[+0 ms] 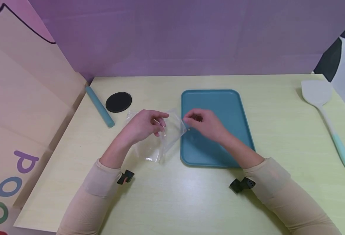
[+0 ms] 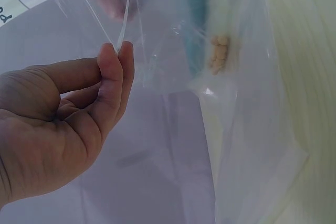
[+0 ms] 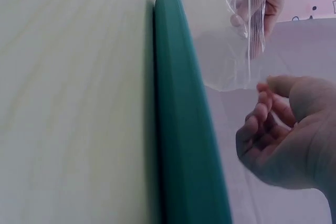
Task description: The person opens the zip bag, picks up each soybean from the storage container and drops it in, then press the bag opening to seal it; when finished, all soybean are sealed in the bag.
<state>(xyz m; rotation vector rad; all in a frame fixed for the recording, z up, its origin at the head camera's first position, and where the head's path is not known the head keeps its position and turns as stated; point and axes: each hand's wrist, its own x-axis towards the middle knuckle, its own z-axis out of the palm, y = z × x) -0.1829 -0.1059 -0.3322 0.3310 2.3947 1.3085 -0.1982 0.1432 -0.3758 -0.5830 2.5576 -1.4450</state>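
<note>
A clear plastic zip bag (image 1: 172, 133) hangs between the two hands, over the table and the left edge of the blue tray (image 1: 216, 156). My left hand (image 1: 146, 125) pinches the bag's rim between thumb and fingers, and two plastic edges spread from that pinch in the left wrist view. Low in the bag, a small cluster of tan pieces (image 2: 219, 53) shows through the plastic. At the bag's right edge, my right hand (image 1: 206, 124) has thumb and forefinger together and appears to pinch the plastic. A tiny pale speck (image 1: 189, 129) shows just below those fingertips.
A blue rolling pin (image 1: 100, 107) and a black disc (image 1: 118, 102) lie at the back left. On the right side lies a white spatula (image 1: 316, 93) with a mint handle. A purple panel (image 1: 190, 36) rises behind the table.
</note>
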